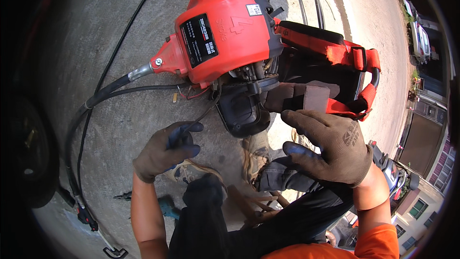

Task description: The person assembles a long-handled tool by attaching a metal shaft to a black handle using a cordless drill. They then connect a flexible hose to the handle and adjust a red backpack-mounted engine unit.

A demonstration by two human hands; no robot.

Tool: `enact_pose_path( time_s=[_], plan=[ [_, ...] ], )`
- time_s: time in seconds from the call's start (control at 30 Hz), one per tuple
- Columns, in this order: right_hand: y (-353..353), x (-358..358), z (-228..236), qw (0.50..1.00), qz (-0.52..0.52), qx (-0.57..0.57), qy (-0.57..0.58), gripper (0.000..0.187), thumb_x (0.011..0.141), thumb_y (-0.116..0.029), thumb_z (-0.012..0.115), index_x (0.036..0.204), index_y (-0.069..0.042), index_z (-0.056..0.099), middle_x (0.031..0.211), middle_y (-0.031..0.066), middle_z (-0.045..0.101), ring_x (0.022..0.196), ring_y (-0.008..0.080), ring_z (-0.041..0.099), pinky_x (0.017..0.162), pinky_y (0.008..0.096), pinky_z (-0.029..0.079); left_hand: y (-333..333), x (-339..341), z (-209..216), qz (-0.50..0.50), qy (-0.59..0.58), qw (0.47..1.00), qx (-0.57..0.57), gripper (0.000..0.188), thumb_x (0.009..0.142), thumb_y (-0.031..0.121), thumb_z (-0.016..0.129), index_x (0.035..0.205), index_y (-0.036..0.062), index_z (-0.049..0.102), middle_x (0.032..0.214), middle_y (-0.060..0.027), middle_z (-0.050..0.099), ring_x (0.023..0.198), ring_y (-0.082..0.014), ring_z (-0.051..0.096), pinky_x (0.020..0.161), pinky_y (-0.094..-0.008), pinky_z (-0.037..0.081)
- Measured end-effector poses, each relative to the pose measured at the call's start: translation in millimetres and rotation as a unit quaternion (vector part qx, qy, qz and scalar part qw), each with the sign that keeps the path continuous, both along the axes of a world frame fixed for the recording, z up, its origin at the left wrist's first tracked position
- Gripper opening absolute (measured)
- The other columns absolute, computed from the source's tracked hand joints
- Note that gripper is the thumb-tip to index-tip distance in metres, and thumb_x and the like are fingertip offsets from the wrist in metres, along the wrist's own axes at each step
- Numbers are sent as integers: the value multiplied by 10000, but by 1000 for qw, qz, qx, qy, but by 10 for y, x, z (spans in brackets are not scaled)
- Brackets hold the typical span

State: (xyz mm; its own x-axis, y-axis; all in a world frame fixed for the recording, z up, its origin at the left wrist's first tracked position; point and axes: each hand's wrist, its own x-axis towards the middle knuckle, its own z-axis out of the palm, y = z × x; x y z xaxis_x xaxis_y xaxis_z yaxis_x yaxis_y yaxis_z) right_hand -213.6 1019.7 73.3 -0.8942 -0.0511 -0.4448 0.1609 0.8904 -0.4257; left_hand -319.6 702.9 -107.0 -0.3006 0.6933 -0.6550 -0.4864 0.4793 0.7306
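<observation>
A red backpack brush cutter engine [230,31] lies on the concrete in front of me, with a dark label on its side. At its lower side sits a black plastic cover [238,111]. My left hand [167,151], in a brown glove with blue fingertips, is closed on a thin dark cable [207,112] that runs up to the engine beside the cover. Gloved the same way, my right hand [330,146] hangs to the right of the cover with thumb and fingers apart, holding nothing. Its fingertips are close to the padded shoulder strap [302,97].
A thick black flexible shaft [110,88] leaves the engine leftward and curves down to a control handle [86,218]. Red harness straps [352,57] lie at the right. My shoes [256,156] and a wooden stool [251,206] are below. A dark tyre [31,151] stands far left.
</observation>
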Motion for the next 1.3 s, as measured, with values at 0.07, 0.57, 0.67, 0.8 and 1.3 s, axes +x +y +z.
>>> enact_pose_path(
  time_s=[0.07, 0.57, 0.67, 0.8, 1.3],
  plan=[
    [-11, 10, -20, 1000, 6, 4, 11, 552, 893, -323, 833, 1354, -56, 689, 1210, 143, 747, 980, 337, 765, 793, 401, 611, -57, 1, -31, -15, -10, 1000, 8, 526, 873, 89, 808, 1385, 46, 693, 894, -25, 700, 830, -86, 627, 759, -281, 526],
    [-19, 2, -3, 999, -10, 14, -44, 632, 836, -276, 846, 1410, -74, 674, 1240, 187, 736, 1064, 378, 748, 882, 433, 612, -61, -118, 29, 155, -11, 988, 20, 338, 1032, 210, 606, 1173, -53, 765, 817, -69, 700, 691, -119, 633, 682, -286, 536],
    [-22, 7, -16, 999, -5, 19, -36, 627, 838, -271, 844, 1407, -70, 675, 1234, 183, 738, 1055, 374, 750, 876, 430, 612, -52, -266, 155, 148, 67, 987, 15, 323, 1009, 193, 594, 1121, -59, 764, 820, -60, 693, 689, -126, 626, 670, -288, 521],
    [-29, 9, -35, 1000, 4, 22, -14, 606, 849, -267, 841, 1397, -63, 680, 1221, 165, 743, 1031, 362, 755, 862, 423, 613, -50, -738, 359, 80, 487, 869, 41, 230, 904, 130, 688, 1077, -1, 766, 1028, -129, 692, 891, -202, 672, 801, -335, 550],
    [-1, 36, -50, 1000, 2, 13, -20, 606, 842, -273, 846, 1391, -70, 690, 1241, 183, 737, 1049, 374, 757, 876, 429, 617, 337, -1459, -369, -15, 611, 791, 10, 296, 948, 100, 719, 1237, 72, 777, 1209, -133, 727, 1124, -289, 720, 963, -391, 584]
  ],
)
